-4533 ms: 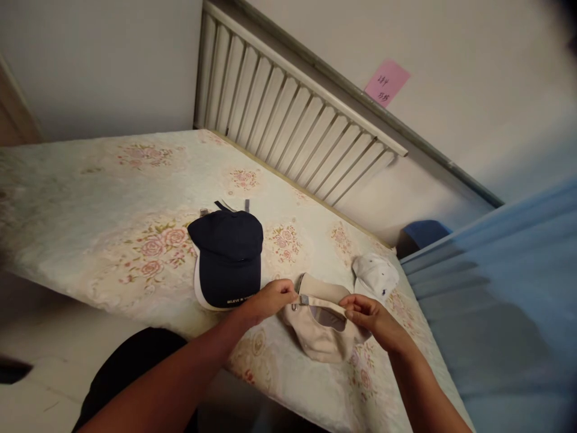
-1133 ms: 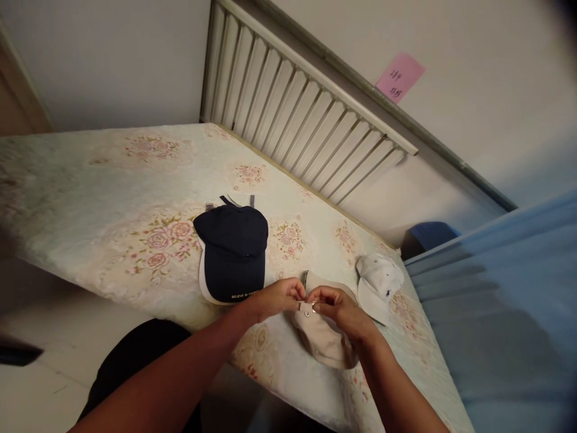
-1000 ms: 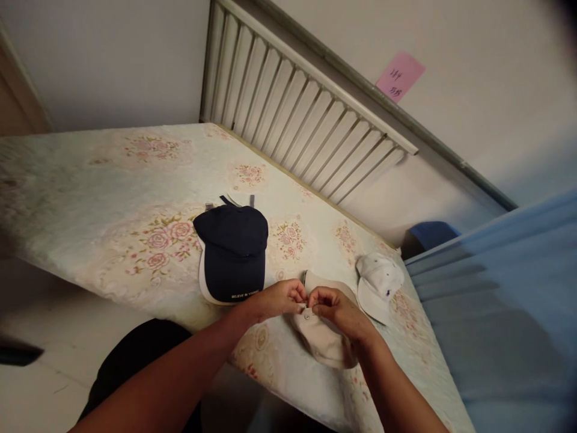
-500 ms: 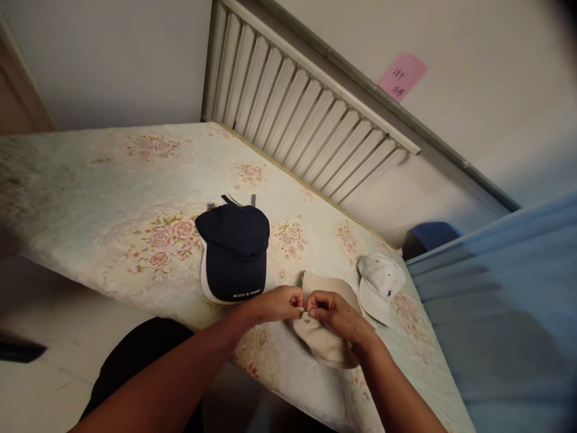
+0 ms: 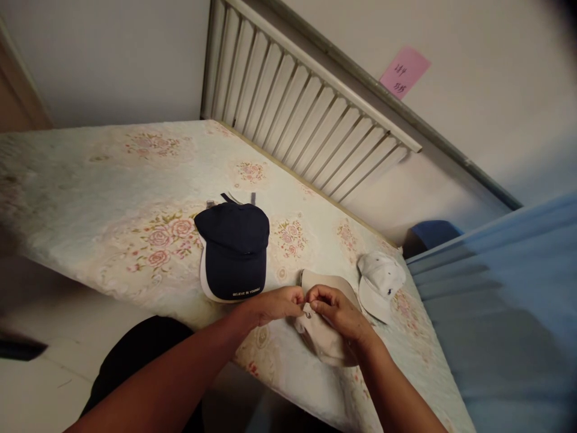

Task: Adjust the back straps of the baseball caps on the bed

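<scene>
A beige baseball cap (image 5: pixel 327 343) lies near the front edge of the table, its brim pointing away from me and a small dark mark on its crown. My left hand (image 5: pixel 286 302) is closed in a pinch at the cap's left side, close to where brim and crown meet. Opposite it, my right hand (image 5: pixel 331 308) pinches at the same spot, its wrist over the crown. The fingertips of both hands nearly meet on the cap; the exact bit of fabric between them is hidden. Left of my hands rests a navy cap (image 5: pixel 235 252) with white lettering on its brim, stacked over a white-brimmed one.
A white cap (image 5: pixel 382 278) sits to the right on the floral-covered table (image 5: pixel 193 174). Behind the table are a white radiator (image 5: pixel 297 102) and a wall with a pink note (image 5: pixel 404 72). A blue curtain (image 5: pixel 509 313) hangs at the right, beside a dark blue object (image 5: pixel 433 234).
My right hand's fingers have shifted slightly up and the pinch has tightened near the left fingertips. The beige cap's crown has tilted a little; the other caps stay put.
</scene>
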### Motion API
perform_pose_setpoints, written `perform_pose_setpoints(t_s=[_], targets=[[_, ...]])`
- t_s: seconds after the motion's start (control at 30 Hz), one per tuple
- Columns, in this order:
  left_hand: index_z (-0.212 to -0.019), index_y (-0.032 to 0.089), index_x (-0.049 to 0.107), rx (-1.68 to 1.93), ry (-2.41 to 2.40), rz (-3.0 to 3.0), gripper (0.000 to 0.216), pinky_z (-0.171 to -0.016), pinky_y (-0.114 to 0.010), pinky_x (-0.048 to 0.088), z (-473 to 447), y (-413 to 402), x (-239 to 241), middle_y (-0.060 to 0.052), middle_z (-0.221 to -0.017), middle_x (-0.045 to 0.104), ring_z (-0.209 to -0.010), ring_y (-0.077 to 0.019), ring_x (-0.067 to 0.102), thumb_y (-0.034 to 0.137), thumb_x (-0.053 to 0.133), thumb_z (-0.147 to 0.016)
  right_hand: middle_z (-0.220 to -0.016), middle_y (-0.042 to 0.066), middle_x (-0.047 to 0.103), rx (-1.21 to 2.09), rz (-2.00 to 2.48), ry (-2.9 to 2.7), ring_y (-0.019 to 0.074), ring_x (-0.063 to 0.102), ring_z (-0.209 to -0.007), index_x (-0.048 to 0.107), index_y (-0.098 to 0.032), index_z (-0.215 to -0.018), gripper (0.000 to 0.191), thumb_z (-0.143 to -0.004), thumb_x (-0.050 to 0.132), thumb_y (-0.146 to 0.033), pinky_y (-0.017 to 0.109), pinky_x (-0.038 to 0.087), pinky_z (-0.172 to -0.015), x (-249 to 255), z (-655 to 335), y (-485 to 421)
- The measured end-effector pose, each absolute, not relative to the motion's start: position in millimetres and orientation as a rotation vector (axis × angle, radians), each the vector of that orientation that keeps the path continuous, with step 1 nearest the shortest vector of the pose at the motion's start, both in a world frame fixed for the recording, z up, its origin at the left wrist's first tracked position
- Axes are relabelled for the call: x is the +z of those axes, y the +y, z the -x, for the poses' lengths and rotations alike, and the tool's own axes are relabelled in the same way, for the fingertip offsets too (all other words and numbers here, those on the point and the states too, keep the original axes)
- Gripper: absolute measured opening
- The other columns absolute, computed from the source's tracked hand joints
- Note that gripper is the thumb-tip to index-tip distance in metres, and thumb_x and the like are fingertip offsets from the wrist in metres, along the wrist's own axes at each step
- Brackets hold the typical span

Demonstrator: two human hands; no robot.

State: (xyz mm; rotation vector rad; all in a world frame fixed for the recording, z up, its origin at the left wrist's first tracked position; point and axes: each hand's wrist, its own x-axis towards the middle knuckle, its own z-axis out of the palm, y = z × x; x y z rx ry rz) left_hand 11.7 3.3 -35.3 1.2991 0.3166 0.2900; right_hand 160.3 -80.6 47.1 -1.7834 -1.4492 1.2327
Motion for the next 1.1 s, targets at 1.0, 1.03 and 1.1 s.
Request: perform_pose_setpoints(t_s=[1.0,1.03,1.1], targets=[[-0.078,0.016,0.050,0.354,0.234,-1.220,0.017,-0.055,-0.021,0.026,-10.9,2.9,-36.1,0.005,-0.066,0.050,-0.059,-0.0079,0.042,0.025,0.061,-0.069,-0.067,0.002,0.061,0.583,1.970,-0.998,0.0196,0.057,-0.066,0.060,-0.023,-0.074,0.022,-0.079,0.056,-0.045,0.032,0.043,-0.066,29.1,-114.5,-171.3],[-0.078,0.016,0.050,0.352,0.233,-1.223,0.016,-0.055,-0.021,0.026,-10.9,2.6,-35.7,0.005,-0.066,0.050,-0.059,-0.0079,0.041,0.025,0.060,-0.069,-0.068,0.003,0.062,0.508,2.004,-1.008,0.0200,0.058,-0.066,0.061,-0.023,-0.076,0.022,-0.080,0.055,-0.044,0.032,0.044,-0.066,32.4,-118.3,-168.3],[-0.078,0.016,0.050,0.350,0.229,-1.227,0.015,-0.055,-0.021,0.026,-10.9,2.1,-34.9,0.006,-0.065,0.049,-0.058,-0.0079,0.041,0.025,0.059,-0.069,-0.070,0.004,0.065,0.425,2.055,-1.012,0.0209,0.059,-0.067,0.063,-0.022,-0.083,0.024,-0.080,0.054,-0.044,0.032,0.045,-0.066,36.3,-123.3,-162.8]])
